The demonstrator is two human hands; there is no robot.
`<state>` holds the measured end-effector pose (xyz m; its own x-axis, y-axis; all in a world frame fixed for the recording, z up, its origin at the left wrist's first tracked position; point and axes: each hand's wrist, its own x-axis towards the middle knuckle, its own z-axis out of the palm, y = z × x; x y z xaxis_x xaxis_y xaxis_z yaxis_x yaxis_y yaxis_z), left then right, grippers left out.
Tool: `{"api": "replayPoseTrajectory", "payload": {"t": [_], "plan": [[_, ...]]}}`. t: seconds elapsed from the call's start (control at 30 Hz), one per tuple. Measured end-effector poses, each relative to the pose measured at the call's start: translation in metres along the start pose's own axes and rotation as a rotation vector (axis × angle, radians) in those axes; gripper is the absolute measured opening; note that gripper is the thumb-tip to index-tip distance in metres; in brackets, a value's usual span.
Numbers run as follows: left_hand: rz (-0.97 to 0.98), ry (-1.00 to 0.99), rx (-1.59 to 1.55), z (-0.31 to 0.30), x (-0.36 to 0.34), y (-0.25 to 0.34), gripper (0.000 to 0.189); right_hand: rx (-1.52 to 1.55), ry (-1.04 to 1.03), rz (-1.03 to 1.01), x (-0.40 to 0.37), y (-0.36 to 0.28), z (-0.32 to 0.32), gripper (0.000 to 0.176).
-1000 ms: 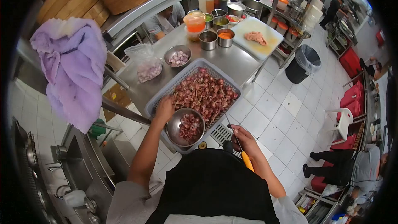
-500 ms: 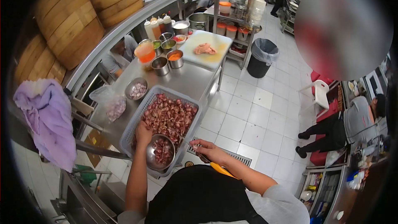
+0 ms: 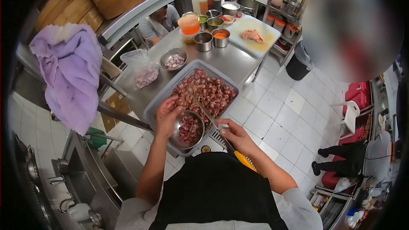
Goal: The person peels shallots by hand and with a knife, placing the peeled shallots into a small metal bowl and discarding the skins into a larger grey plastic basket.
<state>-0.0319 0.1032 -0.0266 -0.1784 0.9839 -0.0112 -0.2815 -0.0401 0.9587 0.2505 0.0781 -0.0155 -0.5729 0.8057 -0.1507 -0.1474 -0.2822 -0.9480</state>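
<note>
A grey plastic basket [image 3: 152,110] full of red shallots [image 3: 208,91] sits at the table's front edge. A metal bowl [image 3: 175,138] holding peeled reddish shallots [image 3: 190,130] rests in its near end. My left hand [image 3: 167,117] is at the bowl's upper left rim, fingers and thumb closed together; what they pinch is hidden. My right hand [image 3: 236,137], right of the bowl, grips a knife [image 3: 205,111] low on its blade. The knife's yellow handle [image 3: 246,162] lies along my forearm, and its tip points over the shallots.
Behind the basket are a bowl of pale peeled cloves [image 3: 174,61], a plastic bag [image 3: 145,74], metal pots [image 3: 203,41], squeeze bottles [image 3: 202,2] and a cutting board [image 3: 266,44] with raw meat. A purple towel [image 3: 68,72] hangs left. Co-workers are across the table and far right.
The view has turned, so the table appears farther right. My left hand has drawn back from the shallots to the bowl's rim. My right hand has brought the knife blade over the basket.
</note>
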Motion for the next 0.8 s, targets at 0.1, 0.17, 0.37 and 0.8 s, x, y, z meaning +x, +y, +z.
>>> {"api": "replayPoseTrajectory", "payload": {"t": [0.1,0.17,0.37,0.8], "plan": [[-0.007,-0.024,-0.212,0.020,-0.027,0.012,0.033,-0.014,-0.044,-0.098,0.014,-0.021,0.025,0.043],[-0.009,0.003,-0.227,0.029,-0.039,0.016,0.031,-0.022,-0.048,-0.115,0.022,-0.031,0.040,0.050],[0.039,0.060,-0.099,0.043,-0.061,0.040,0.026,-0.127,-0.149,-0.209,0.030,-0.048,0.062,0.058],[-0.004,-0.022,-0.354,0.054,-0.068,0.033,0.029,-0.059,-0.128,-0.254,0.019,-0.048,0.062,0.058]]}}
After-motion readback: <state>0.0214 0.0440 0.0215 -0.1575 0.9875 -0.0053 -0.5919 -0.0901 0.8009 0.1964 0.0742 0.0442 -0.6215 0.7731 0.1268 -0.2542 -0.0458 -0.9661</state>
